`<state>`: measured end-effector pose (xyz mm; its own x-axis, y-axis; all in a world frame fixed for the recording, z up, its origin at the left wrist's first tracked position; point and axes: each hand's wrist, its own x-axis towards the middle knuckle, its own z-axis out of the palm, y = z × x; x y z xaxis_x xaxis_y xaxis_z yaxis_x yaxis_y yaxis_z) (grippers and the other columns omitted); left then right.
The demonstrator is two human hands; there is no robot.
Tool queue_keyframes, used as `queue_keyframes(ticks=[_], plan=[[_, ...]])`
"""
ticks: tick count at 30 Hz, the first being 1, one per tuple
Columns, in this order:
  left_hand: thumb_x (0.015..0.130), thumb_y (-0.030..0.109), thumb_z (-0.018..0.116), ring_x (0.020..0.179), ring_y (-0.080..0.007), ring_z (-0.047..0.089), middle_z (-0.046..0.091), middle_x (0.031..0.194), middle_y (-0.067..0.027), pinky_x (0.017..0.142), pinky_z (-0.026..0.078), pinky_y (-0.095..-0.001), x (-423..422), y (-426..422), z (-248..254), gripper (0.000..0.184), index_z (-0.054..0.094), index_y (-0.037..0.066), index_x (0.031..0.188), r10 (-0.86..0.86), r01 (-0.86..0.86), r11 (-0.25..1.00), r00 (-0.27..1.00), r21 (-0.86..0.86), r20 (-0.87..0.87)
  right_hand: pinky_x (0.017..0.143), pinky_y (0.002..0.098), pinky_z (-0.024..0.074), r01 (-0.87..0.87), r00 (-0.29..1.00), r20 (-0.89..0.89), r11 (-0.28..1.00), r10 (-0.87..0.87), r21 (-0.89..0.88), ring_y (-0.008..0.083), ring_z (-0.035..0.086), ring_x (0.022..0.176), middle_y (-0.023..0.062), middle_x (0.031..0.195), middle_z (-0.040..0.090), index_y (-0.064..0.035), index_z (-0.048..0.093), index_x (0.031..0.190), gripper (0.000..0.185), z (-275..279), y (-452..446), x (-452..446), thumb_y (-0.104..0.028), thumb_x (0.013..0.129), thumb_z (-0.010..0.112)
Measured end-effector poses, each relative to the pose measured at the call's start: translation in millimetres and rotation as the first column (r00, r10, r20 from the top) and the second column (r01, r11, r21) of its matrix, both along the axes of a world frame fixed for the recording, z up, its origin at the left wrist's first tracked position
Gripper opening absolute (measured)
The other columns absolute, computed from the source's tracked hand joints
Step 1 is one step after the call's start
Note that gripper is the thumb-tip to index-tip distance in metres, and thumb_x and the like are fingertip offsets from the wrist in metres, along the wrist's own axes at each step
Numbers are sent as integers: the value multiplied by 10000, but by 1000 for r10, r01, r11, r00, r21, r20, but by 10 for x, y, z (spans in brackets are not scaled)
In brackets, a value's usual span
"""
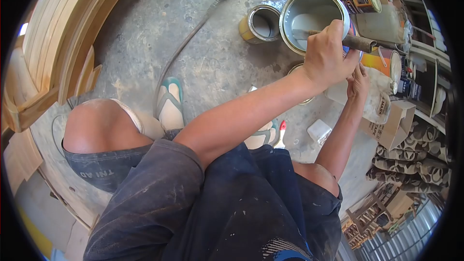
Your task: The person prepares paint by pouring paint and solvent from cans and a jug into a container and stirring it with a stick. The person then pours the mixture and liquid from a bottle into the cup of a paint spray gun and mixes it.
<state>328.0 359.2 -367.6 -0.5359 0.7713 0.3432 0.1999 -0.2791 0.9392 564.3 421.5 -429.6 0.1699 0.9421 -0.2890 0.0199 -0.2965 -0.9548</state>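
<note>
My left hand [330,54] is closed around a brown stick [361,43] with a hollow end. The stick crosses the rim of a large open paint can [286,28], and its inner end reaches over the pale grey liquid inside. The large can is tilted, its mouth facing me. Against its outer side, below the left hand, is my right hand [358,83], with bent fingers gripping the can; its fingertips are partly hidden. Left of the large can stands a smaller open can [245,30] with grey contents. Another can rim [305,100] shows partly behind my left forearm.
A red-tipped paintbrush [281,135] and a white plastic container [319,130] lie near my foot. Cans [366,2], a cardboard box [394,128] and patterned fabric [411,159] line the right. A hose [186,41] crosses the floor; curved wooden pieces [63,34] stand left.
</note>
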Motion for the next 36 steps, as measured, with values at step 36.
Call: queue_keyframes(ticks=[36], plan=[[731,112,727,586,-309,583,614,836,-127,550,479,-389,-102,-270,-141,427,496,-15,1066,74,-80,995,990,51,121,650,234,524,-77,962,274,978,22,193,182,649,812,142,994,664,105,624,1192,519,582,203,-471,-174,815,847]])
